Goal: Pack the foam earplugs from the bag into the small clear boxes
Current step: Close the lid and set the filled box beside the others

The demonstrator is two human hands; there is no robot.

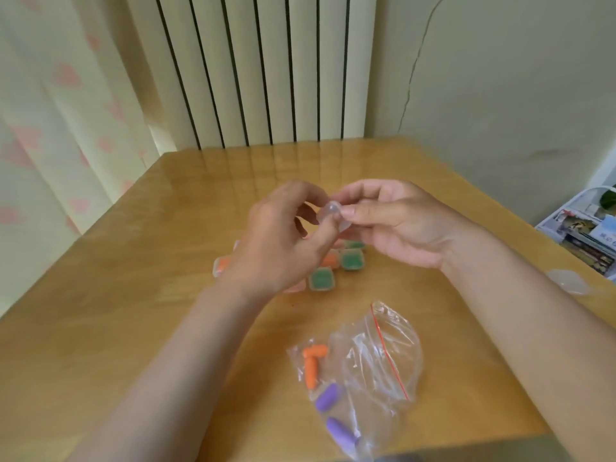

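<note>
Both hands up over mid-table w/ one small clear box pinched between them: left hand fingertips on one side, right hand thumb + forefinger on the other. Box looks light, stiff, slick, so I'd grip its edges, not squeeze hard. Orange earplugs & purple earplugs sit in the bag near me; prob soft foam, pinch mid-body. Filled boxes lie below my hands

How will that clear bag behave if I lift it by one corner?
The bag looks thin and crumpled, so it will probably sag limply. The earplugs inside lie loose, so they will likely slide to its low end.
</note>
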